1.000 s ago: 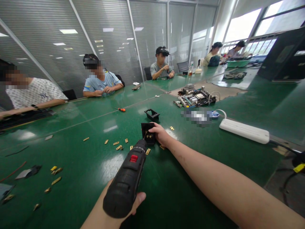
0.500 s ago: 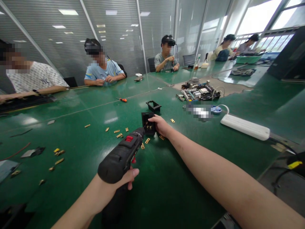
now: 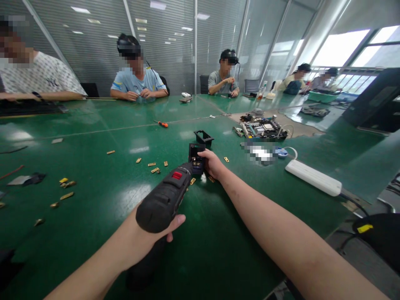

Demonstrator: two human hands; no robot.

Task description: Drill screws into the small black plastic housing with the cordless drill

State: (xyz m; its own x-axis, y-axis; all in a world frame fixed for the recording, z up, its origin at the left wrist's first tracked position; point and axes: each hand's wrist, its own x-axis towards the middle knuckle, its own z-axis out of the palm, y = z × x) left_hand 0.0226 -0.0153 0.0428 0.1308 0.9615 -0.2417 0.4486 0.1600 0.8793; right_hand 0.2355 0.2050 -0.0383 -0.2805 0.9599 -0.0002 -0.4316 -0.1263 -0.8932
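My left hand [image 3: 150, 241] is wrapped round the grip of a black cordless drill [image 3: 162, 198] with a red switch on top. The drill points away from me, and its tip reaches the open face of a small black plastic housing [image 3: 196, 150]. Brass parts show inside that housing; the exact contact of the bit is hard to make out. My right hand [image 3: 213, 163] grips the housing from the right, thumb over its edge. Just behind stands a black rectangular frame [image 3: 203, 137]. Small brass strips [image 3: 151, 164] with holes lie around the housing.
An orange-handled screwdriver [image 3: 162, 124] lies further off. At right are a circuit board [image 3: 265, 127] and a white power strip [image 3: 312, 177]. More brass pieces [image 3: 66, 196] lie at left. Several people sit across the green table [image 3: 103, 233].
The view has shifted slightly. A bright spot of light now shows just below the housing. Both hands keep their hold, the drill tip still at the housing.
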